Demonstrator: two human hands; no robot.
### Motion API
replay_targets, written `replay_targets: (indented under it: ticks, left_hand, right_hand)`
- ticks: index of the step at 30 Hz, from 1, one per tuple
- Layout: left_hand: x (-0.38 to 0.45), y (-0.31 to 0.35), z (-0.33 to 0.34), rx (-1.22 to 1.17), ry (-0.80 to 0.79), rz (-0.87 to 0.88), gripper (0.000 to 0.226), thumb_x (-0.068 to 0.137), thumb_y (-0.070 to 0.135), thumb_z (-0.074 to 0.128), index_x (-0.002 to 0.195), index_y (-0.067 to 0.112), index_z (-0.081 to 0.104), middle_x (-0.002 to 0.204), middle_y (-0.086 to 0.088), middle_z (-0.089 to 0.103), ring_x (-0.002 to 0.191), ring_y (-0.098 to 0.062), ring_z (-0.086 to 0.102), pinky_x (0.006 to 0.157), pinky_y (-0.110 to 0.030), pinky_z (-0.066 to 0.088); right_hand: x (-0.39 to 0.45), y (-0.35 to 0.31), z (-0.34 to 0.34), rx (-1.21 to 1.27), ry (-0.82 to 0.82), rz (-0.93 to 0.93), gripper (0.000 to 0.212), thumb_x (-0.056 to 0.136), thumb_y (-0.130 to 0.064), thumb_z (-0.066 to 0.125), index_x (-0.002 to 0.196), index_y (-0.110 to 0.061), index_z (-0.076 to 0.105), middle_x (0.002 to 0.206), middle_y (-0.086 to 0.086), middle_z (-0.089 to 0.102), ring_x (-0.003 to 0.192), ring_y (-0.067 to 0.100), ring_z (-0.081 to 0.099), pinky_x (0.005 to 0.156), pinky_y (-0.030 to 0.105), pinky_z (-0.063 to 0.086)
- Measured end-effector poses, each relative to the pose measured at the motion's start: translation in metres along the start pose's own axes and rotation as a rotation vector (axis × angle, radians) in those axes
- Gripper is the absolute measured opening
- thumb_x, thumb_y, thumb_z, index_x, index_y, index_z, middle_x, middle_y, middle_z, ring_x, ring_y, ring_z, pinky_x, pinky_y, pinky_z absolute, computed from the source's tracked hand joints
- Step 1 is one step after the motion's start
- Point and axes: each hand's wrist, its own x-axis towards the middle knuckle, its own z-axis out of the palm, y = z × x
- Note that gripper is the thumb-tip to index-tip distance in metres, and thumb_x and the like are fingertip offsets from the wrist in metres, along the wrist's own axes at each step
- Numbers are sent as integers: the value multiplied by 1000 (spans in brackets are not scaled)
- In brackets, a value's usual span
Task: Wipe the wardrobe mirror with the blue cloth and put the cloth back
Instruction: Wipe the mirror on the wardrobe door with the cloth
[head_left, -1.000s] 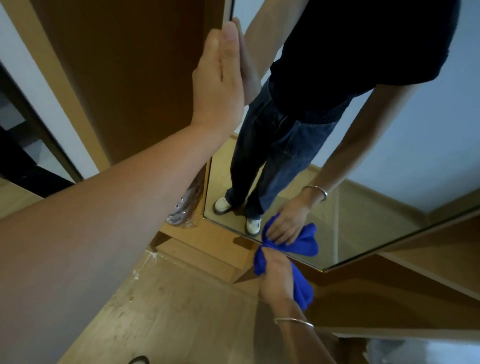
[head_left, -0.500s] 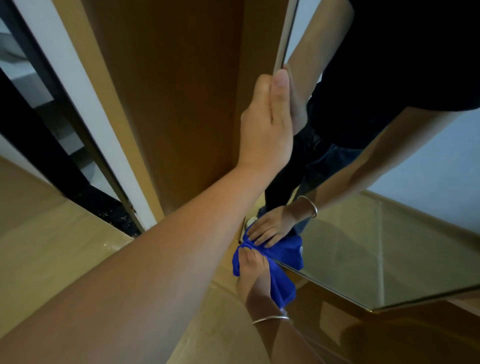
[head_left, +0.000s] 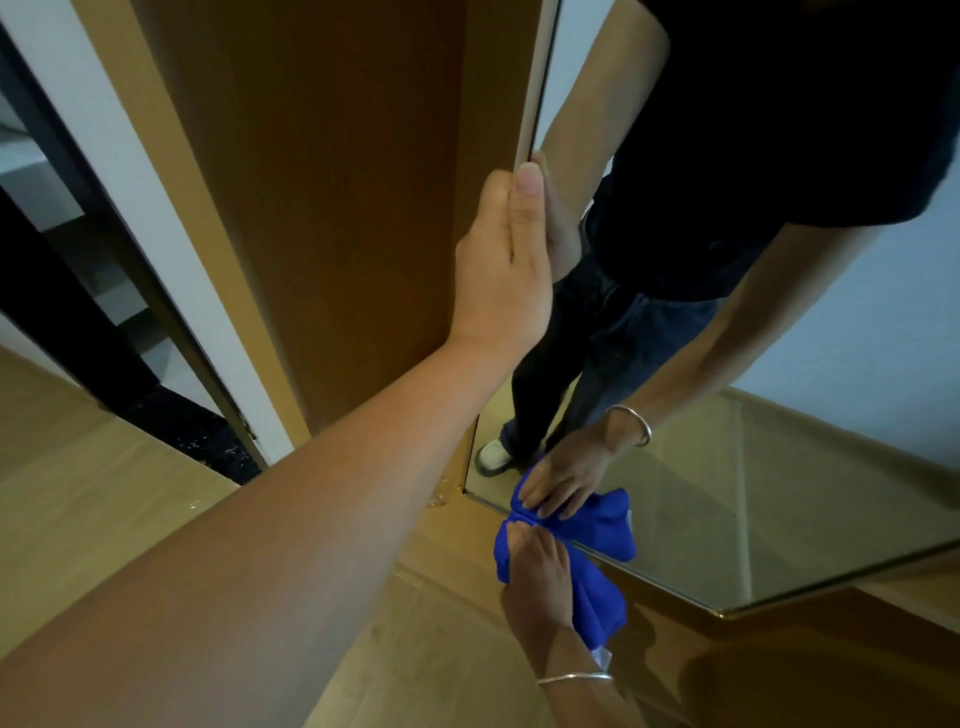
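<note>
Wooden floor (head_left: 78, 519) below, one brown wardrobe door (head_left: 337, 208) ahead, carrying one mirror (head_left: 779, 493). One blue cloth (head_left: 597, 597). The left hand (head_left: 504, 270) grips the door's edge, fingers curled round it. The right hand (head_left: 540, 582), fingers fairly straight, presses the cloth against the mirror's lower corner.
</note>
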Motion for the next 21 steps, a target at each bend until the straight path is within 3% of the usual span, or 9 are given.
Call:
replay_targets:
  ticks: [4,6,9,11,14,17,19,21]
  left_hand:
    - [-2,4,-1,7,-32,-26,29,98,32,23,80,17,41,66,12,40,56,1,44,58,-16,34]
    - [-4,7,-2,14,-40,-29,28,98,33,23,79,21,40,67,12,40,57,2,44,58,-15,35]
    - [-5,11,-6,23,-52,-34,26,97,35,23,77,29,38,68,11,42,59,2,45,59,-19,37]
    - [-6,14,-10,7,-84,-57,28,99,34,23,76,29,38,70,9,42,62,-1,45,63,-27,39]
    - [-5,23,-18,20,-158,-126,32,101,36,23,83,26,48,79,7,51,75,-2,52,73,-29,43]
    - [6,42,-26,-31,-239,-267,40,99,45,23,110,23,54,107,8,55,106,-9,51,88,-29,38]
    - [26,66,-32,-124,-245,-336,51,97,51,21,123,21,52,117,4,55,112,-10,48,90,-28,35]
    - [50,99,-40,-174,-263,-295,57,97,52,20,123,14,54,116,-1,58,112,-15,53,92,-30,39]
  right_hand:
    - [-11,32,-23,120,-160,189,27,65,-4,58,90,-15,58,87,1,61,87,22,58,83,28,43]
    - [-17,36,-50,89,-130,183,30,75,-6,54,103,-19,55,101,-2,58,98,18,53,92,28,41]
    - [-23,27,-99,83,-55,88,49,75,2,54,121,-18,53,120,-3,53,114,15,46,103,25,33]
    - [-24,12,-136,68,95,-9,65,66,6,64,127,-14,53,126,1,55,120,20,50,106,26,31]
    - [-20,-15,-201,63,447,-171,81,47,13,75,123,-9,55,120,9,62,116,24,52,101,36,36]
    - [-11,-49,-276,64,766,-370,66,66,8,61,127,-9,46,125,12,59,122,25,44,101,44,35]
    - [-3,-64,-324,-27,909,-466,56,74,0,50,128,-9,44,127,12,58,122,29,45,100,47,37]
    - [8,-72,-371,-114,1037,-540,54,74,1,52,127,-8,45,126,14,58,120,31,45,100,47,37]
